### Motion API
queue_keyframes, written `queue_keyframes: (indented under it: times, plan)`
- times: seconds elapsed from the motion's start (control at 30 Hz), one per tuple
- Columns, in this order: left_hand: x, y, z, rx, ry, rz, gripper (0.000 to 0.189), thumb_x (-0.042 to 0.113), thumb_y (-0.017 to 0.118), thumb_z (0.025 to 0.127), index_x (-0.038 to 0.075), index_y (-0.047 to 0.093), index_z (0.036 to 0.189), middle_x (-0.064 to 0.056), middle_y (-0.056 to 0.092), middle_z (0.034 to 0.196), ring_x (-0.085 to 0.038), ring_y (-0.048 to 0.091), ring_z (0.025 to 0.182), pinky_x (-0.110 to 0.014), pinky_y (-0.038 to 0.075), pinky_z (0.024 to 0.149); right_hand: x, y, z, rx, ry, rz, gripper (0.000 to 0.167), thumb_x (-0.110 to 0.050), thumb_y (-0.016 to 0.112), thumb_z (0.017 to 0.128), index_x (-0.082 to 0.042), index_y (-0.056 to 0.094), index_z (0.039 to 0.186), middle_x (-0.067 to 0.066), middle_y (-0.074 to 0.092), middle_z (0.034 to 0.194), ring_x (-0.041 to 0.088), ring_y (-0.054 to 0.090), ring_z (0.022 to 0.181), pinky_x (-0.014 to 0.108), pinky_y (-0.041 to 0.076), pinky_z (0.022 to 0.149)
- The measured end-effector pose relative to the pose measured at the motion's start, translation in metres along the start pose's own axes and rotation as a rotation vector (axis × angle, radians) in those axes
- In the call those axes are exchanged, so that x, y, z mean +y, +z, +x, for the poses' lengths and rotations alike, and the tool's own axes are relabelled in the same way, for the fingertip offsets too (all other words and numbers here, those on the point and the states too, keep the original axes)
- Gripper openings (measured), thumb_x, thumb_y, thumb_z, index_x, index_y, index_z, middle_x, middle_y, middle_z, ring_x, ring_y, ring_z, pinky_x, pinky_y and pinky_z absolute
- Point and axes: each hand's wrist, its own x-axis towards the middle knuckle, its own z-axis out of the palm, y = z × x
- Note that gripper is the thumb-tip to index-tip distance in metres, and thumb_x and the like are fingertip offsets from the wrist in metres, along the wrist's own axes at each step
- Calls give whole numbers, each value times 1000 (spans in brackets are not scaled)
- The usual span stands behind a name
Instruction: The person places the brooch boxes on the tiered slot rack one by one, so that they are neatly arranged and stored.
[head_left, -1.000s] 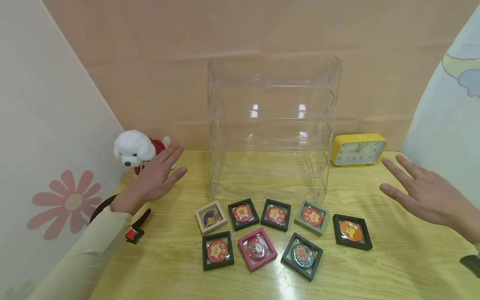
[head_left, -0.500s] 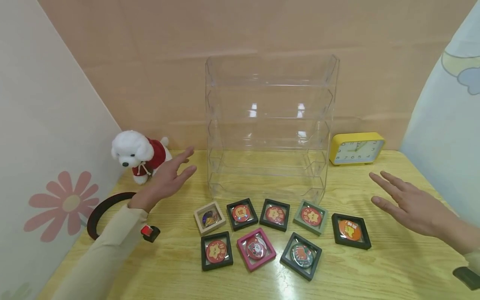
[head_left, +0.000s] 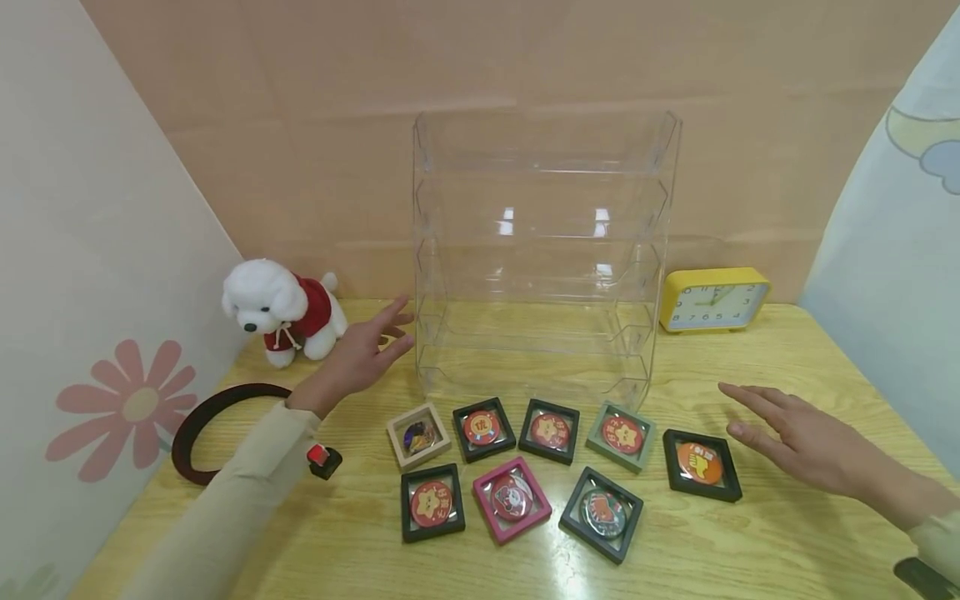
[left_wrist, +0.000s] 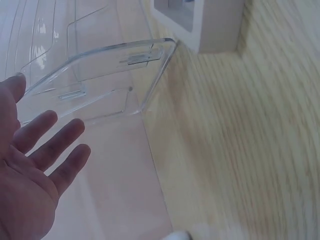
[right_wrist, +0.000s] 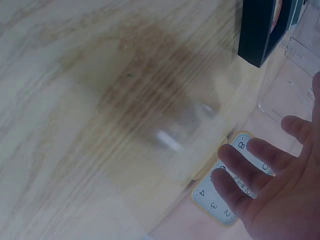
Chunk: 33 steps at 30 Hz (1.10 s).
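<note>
In the head view a clear tiered acrylic rack (head_left: pixel 536 167) stands upright at the table's middle. Just left of it, my left hand (head_left: pixel 360 357) reaches out with loosely straight fingers; whether the fingertips touch the rack's side I cannot tell. It holds nothing. My right hand (head_left: pixel 810 442) hovers over the table at the right, fingers extended, holding nothing. Nearest to that hand lies a black-framed orange badge (head_left: pixel 701 464). Several more framed badges lie in two rows before the rack, among them a beige (head_left: pixel 418 435), a sage green (head_left: pixel 623 435) and a pink one (head_left: pixel 512 500).
A white plush dog (head_left: pixel 262 292) in red sits at the back left. Close to the left forearm lies a dark ring-shaped band (head_left: pixel 187 437). Right of the rack stands a yellow alarm clock (head_left: pixel 716 300). Patterned panels flank the table (head_left: pixel 787 550) on both sides.
My left hand has moved right, from in front of the plush dog to the rack's left side. My right hand has come lower and left, nearer the orange badge's frame.
</note>
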Motion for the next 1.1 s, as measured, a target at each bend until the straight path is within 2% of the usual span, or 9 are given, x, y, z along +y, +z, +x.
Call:
queue_keyframes:
  times: [0.2, 0.3, 0.37, 0.43, 0.5, 0.6, 0.9, 1.1]
  plan:
    - [0, 6, 2, -12, -34, -42, 67, 19, 60, 95, 7, 24, 151, -18, 58, 124, -28, 63, 97, -50, 48, 85, 2, 6, -1, -34, 8, 35, 52, -29, 56, 97, -5, 42, 141, 28, 44, 132, 52, 46, 111, 62, 42, 74]
    - [1, 8, 2, -12, -35, -62, 67, 16, 61, 95, 4, 24, 150, -21, 60, 121, -29, 63, 97, -50, 48, 83, 1, 8, -1, -42, 9, 71, 49, -27, 56, 97, -3, 44, 138, 28, 45, 129, 47, 54, 104, 58, 46, 71]
    - [2, 9, 2, -7, -28, -74, 67, 14, 62, 94, 2, 26, 149, -22, 60, 119, -30, 63, 96, -50, 49, 82, 0, 10, -2, -46, 12, 93, 47, -27, 56, 97, -2, 46, 136, 26, 48, 127, 39, 59, 97, 52, 48, 68]
    - [2, 10, 2, -1, -22, -80, 66, 13, 62, 94, 1, 27, 148, -23, 60, 119, -30, 63, 94, -49, 50, 80, 0, 12, -2, -48, 10, 105, 48, -27, 58, 96, -2, 47, 135, 21, 53, 123, 25, 61, 90, 42, 50, 63]
    - [1, 11, 3, 4, -20, -86, 66, 13, 63, 93, 2, 29, 148, -22, 60, 119, -29, 64, 93, -48, 51, 79, 0, 14, -2, -47, -6, 110, 48, -26, 61, 94, -2, 49, 133, 17, 57, 118, 12, 59, 84, 33, 48, 59]
    - [-1, 13, 2, 9, -22, -93, 66, 14, 63, 93, 3, 29, 148, -21, 60, 119, -29, 64, 92, -44, 52, 78, 2, 17, -3, -30, -39, 113, 50, -25, 67, 90, -1, 51, 131, 10, 62, 111, 1, 54, 79, 27, 46, 57]
    - [-3, 16, 0, 13, -21, -77, 67, 14, 65, 92, 4, 30, 148, -20, 61, 118, -26, 65, 89, -42, 53, 75, 10, 22, -3, -90, -101, 213, 54, -21, 71, 86, 5, 51, 128, 15, 61, 111, 4, 55, 83, 26, 47, 58]
    - [-5, 16, 2, 36, 8, -69, 67, 11, 65, 91, 3, 31, 147, -22, 62, 116, -27, 65, 86, -42, 54, 72, 14, 23, -3, -40, -144, 218, 48, -18, 73, 84, 3, 56, 123, 15, 62, 108, 2, 54, 82, 26, 47, 58]
